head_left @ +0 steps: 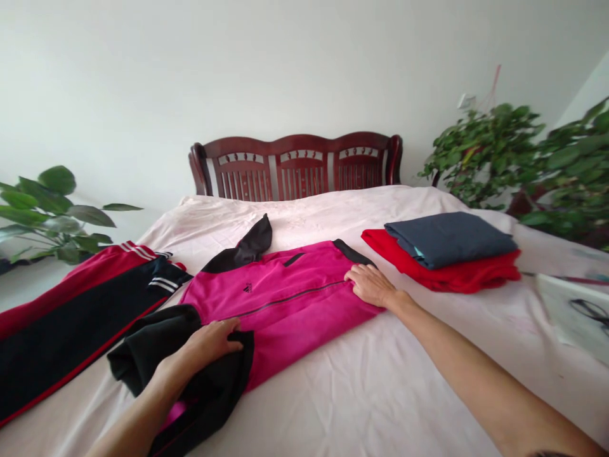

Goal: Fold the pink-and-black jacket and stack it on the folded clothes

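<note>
Nearest of all, the person's left hand (212,343) lies on the black sleeve (190,368) of the jacket, fingers curled loosely over the cloth, pressing rather than gripping. A pale sheet (361,393) covers the whole bed. The pink jacket (280,304) lies spread flat in the middle. Left of it lie red-and-black track trousers (71,317). Far right sits a folded red garment (451,273) with a folded grey one (450,238) on top. The right hand (371,284) rests flat on the jacket's right edge, fingers close together, holding nothing.
</note>
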The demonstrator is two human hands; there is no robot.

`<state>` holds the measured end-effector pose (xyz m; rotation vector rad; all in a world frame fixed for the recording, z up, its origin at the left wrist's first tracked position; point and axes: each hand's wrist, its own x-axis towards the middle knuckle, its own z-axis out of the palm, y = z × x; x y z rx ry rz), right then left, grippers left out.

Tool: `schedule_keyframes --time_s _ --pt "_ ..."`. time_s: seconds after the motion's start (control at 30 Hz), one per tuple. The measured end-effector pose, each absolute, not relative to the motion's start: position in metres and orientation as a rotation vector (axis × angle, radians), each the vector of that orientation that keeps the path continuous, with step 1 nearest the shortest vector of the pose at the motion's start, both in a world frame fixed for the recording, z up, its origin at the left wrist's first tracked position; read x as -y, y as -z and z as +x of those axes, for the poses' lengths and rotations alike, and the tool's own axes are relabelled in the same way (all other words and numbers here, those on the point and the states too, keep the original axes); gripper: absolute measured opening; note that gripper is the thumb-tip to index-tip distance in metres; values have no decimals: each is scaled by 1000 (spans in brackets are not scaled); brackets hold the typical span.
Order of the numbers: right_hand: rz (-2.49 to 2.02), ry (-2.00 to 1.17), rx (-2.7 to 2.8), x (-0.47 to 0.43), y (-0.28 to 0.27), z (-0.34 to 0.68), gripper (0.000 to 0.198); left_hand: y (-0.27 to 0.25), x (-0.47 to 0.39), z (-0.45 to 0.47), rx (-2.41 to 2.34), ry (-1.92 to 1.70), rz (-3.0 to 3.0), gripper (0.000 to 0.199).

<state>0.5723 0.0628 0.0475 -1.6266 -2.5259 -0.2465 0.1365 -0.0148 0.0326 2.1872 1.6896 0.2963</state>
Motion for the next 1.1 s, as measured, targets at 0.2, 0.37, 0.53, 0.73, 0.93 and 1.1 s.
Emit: schedule_keyframes --time_s 0.2,0.37,0.53,0.73,0.93,1.1 --pt "-1685 314 2368 -59 -46 569 33 -80 39 156 -1921 -39 2384 31" --pt "-1670 400 2261 -41 -41 542 50 -84 72 227 -1597 -423 2650 45" --pt "-1886 241 2205 -18 -14 547 50 -16 76 271 -1629 -419 2732 61" --pt "-1965 307 2059 -9 3 563 51 20 66 251 -1706 -483 2841 65" --pt "-2030 295 2039 -14 4 562 56 16 68 250 -1654 -443 2872 64" --pt "-2131 240 2060 -18 -8 558 63 9 71 254 -1618 -455 2763 63"
